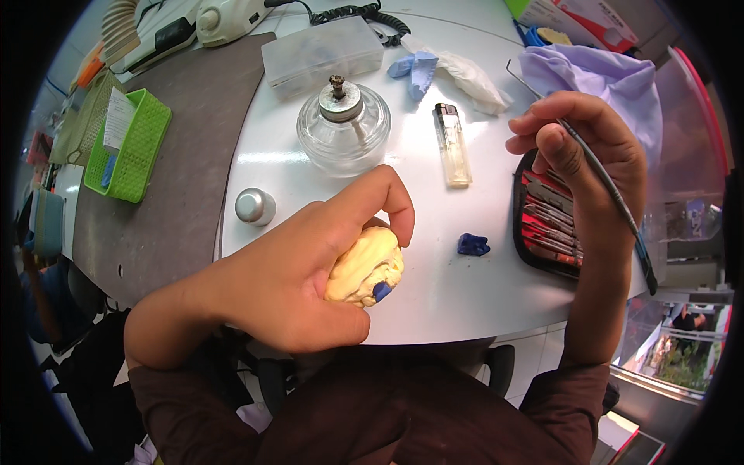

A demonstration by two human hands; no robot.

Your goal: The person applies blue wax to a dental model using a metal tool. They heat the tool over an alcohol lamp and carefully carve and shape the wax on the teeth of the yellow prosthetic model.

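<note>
In my left hand (271, 271) is a yellow dental cast (364, 267), with my fingers and thumb wrapped round it. A small patch of dark blue wax (382, 291) sits on its lower right side. My right hand (593, 143) is raised at the right, pinching a thin metal dental wax carver (597, 167). Its hooked tip points up to the far left and its dark end hangs past my wrist. A lump of dark blue wax (473, 245) lies on the white table between my hands, with small crumbs by it.
A glass spirit lamp (345, 136) with a charred wick stands beyond my left hand, its metal cap (255, 207) nearby. Beyond the wax lie a lighter (452, 147) and an instrument case (546, 221). Farther off are a plastic box (322, 54), crumpled tissue (469, 77) and a green basket (143, 147).
</note>
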